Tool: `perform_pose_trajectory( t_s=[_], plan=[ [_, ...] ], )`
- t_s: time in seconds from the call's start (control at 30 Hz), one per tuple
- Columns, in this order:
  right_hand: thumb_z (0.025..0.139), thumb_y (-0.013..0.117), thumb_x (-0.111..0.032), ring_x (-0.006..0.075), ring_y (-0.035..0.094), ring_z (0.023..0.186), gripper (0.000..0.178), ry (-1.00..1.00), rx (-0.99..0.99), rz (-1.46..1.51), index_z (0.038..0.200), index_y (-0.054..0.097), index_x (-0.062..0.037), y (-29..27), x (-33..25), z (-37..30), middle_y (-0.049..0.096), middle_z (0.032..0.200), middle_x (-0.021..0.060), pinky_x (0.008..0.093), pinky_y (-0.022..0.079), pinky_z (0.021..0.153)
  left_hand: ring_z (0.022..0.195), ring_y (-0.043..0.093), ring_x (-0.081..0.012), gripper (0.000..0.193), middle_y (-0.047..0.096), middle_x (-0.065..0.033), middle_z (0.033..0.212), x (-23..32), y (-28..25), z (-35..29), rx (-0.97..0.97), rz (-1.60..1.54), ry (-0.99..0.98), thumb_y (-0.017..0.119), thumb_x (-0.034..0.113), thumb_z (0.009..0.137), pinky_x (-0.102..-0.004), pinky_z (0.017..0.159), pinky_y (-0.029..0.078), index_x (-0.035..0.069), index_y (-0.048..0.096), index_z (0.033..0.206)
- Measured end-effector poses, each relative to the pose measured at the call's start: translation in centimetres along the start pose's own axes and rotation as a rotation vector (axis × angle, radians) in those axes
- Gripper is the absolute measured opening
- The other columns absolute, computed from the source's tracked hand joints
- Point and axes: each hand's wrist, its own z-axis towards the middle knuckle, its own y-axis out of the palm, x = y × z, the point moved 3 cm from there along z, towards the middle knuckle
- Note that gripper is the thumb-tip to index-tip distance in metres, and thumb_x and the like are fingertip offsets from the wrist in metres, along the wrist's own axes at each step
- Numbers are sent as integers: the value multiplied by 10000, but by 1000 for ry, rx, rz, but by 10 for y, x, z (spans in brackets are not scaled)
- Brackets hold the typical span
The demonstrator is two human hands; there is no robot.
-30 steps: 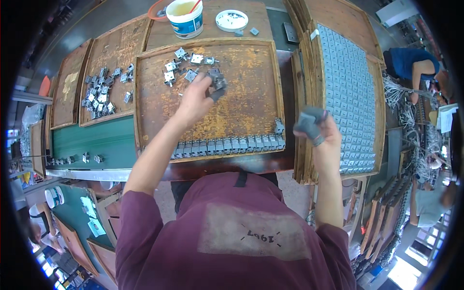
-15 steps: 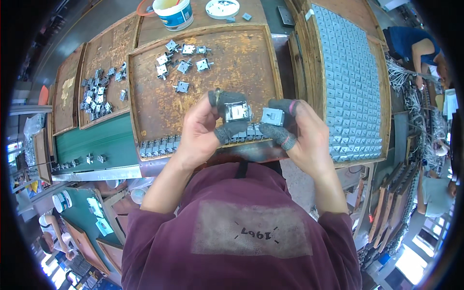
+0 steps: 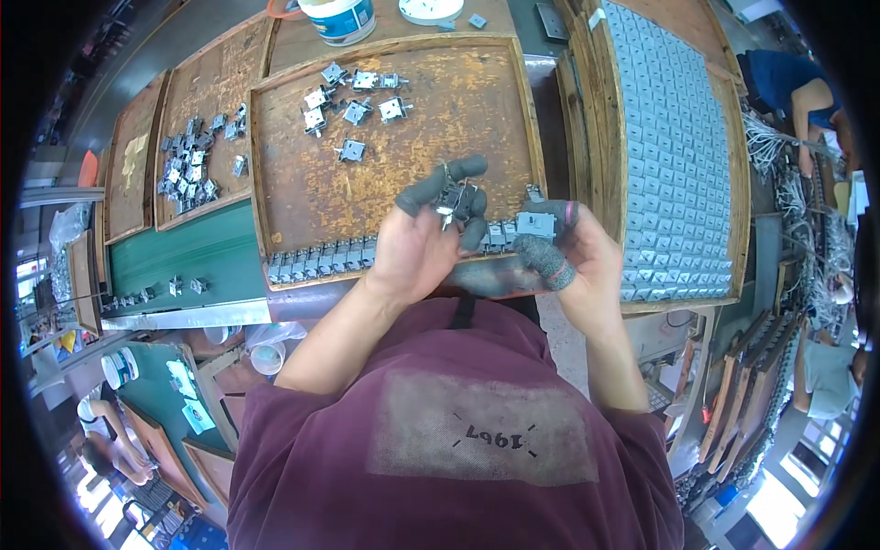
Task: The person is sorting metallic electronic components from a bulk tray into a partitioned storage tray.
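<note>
My left hand (image 3: 417, 238) is turned partly palm up, with dark grey fabric covers on its fingers. Its fingers curl around a small metal mechanism (image 3: 451, 203), which they partly hide. Close by on the right, my right hand (image 3: 582, 252), also in dark finger covers, pinches a small grey metal housing (image 3: 535, 225) between thumb and fingers. Both hands are over the near edge of a worn wooden tray (image 3: 412, 64). A row of metal housings (image 3: 321, 259) lines that edge, and my hands cover part of the row. Farther back lie several loose metal mechanisms (image 3: 357, 112).
On the right, a wooden tray holds rows of grey metal plates (image 3: 674, 156). To the left, another tray carries a heap of mechanisms (image 3: 188, 170) beside a green surface (image 3: 183, 252). A white-and-blue bucket (image 3: 339, 20) stands at the back. A person (image 3: 797, 87) is at far right.
The left hand has rolled palm up, turning the mechanism among its fingers. The right hand has shifted slightly right and down with the housing, so the hands are farther apart. The whole view has shifted slightly.
</note>
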Motion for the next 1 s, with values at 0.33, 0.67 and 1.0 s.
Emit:
perform_pose_trajectory(
  t_s=[0.33,0.67,1.0],
  plan=[
    [854,765,-116,117,647,934,338,70,19,-102,1125,616,21,-3,3,-3,672,1024,73,287,549,786,882,543,-94,673,567,4,1057,-1,-7,-10,8,119,135,719,5,820,-275,749,433,71,444,1431],
    [777,787,-116,243,660,771,328,-220,-21,-601,1048,644,2,5,-20,2,622,881,117,324,528,660,1057,595,-147,410,595,-43,1158,8,-11,-18,-17,785,365,774,40,787,-280,895,491,51,686,1187],
    [699,738,-4,339,630,770,302,-520,-79,-952,981,629,15,11,-19,1,593,888,137,402,519,643,1061,598,-178,405,598,-63,1149,-3,8,-21,-39,999,387,669,-13,844,-296,910,490,41,648,1245]
  ],
)
